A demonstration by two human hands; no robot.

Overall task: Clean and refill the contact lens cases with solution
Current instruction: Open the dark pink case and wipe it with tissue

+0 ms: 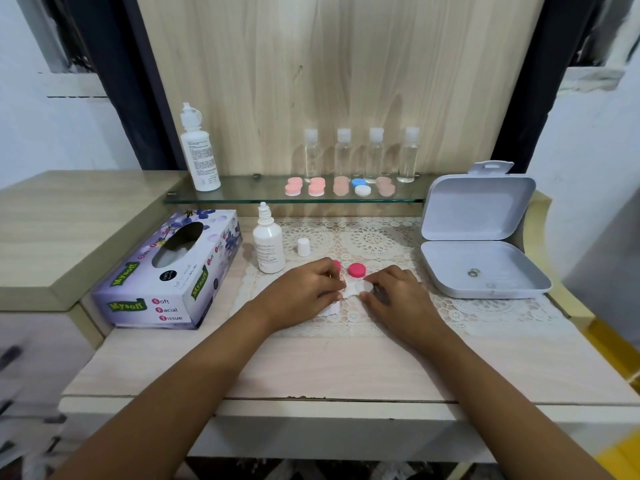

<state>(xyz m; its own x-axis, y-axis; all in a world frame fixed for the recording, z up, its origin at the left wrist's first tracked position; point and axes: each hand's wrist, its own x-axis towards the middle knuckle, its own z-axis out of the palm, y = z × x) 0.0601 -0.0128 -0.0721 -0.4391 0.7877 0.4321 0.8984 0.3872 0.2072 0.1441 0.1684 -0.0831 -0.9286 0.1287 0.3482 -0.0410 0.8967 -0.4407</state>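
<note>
the contact lens case [358,289], white and with its caps off, lies on the lace mat right between the two hands. the left hand [304,289] has its fingers curled and pinches a piece of tissue [330,309] against the case's nearer end. the right hand [394,294] has its fingers bent round the other end, steadying it. the pink caps [357,270] sit just beyond the fingertips, one half hidden behind the left hand. from where i stand this looks like the wiping step, with the refill not yet begun. next, i'd guess, the tissue must be let go. the small solution bottle [268,245] stands just past the left hand, seemingly uncapped, its white cap [303,246] beside it. it would need lifting and tipping over each well with the case kept flat, then the caps screwed on.
</note>
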